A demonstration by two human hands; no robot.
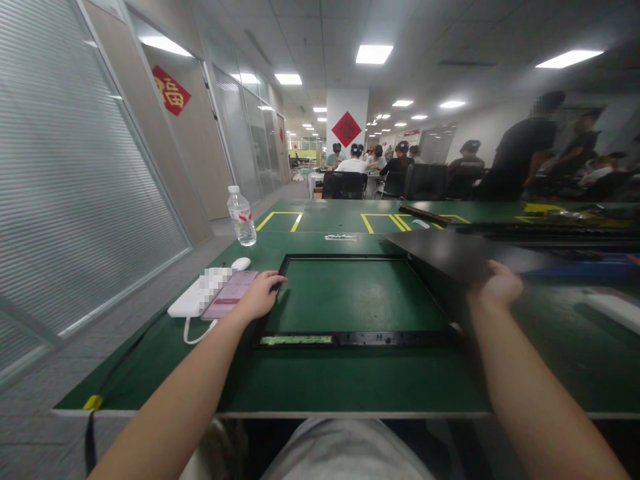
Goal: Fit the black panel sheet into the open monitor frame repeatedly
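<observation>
A thin black rectangular frame (345,256) lies on the green tabletop, with a pale green strip (296,340) along the left part of its near bar. My left hand (260,297) is closed on the frame's left side, fingers over the edge. To the right of the frame, my right hand (497,287) grips a flat dark panel (450,252) at its near edge. The panel is raised and tilted above the table, partly over the frame's right side. Motion smears the panel's right part, and some fingers of my right hand are hidden.
Left of the frame lie a phone (230,297), a white power bank (187,300) with a cable and a white mouse (241,264). A water bottle (243,217) stands behind them. Blurred dark parts (550,233) and a white object (617,310) are at right. Several people are beyond.
</observation>
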